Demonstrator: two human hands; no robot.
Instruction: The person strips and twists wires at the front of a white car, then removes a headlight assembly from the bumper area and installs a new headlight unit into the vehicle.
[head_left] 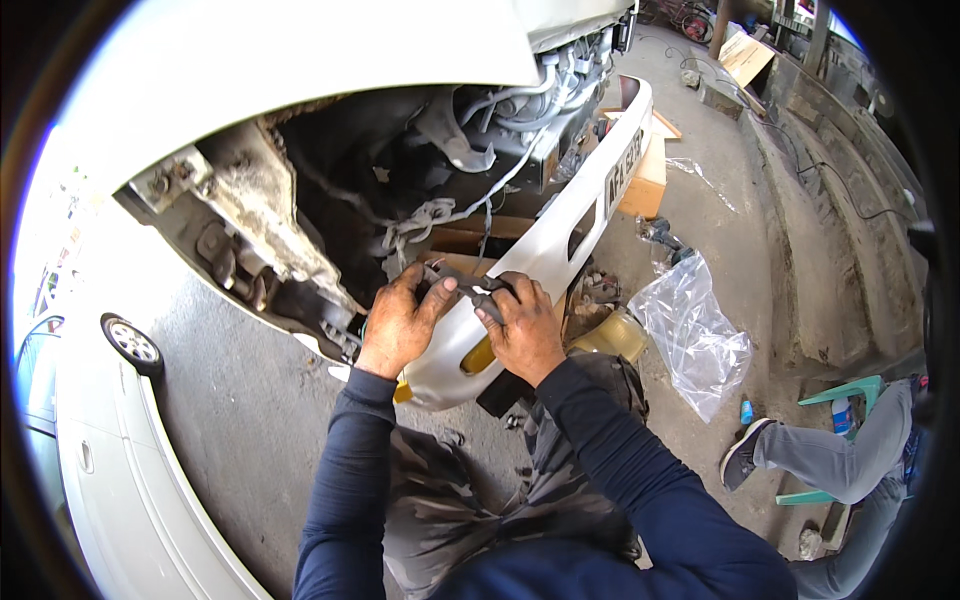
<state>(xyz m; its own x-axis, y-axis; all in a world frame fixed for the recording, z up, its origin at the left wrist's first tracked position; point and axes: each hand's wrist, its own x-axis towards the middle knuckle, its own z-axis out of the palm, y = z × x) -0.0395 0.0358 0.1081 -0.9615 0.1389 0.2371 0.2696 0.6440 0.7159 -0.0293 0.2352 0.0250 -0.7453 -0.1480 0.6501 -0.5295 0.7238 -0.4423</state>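
Dark part [466,278], handheld (box [455,241] beyond)

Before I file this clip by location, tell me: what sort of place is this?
Most likely a car repair spot, perhaps open-air: a white bumper sits apart from the car front, whose wiring hangs exposed, and another car is parked close by.

Between 1 and 2 o'clock from the centre, a licence plate [622,165] on the white bumper [538,255] bears 1 row of large letters and digits. Between 3 and 4 o'clock, a blue-and-white bottle [842,414] has markings too small to read.
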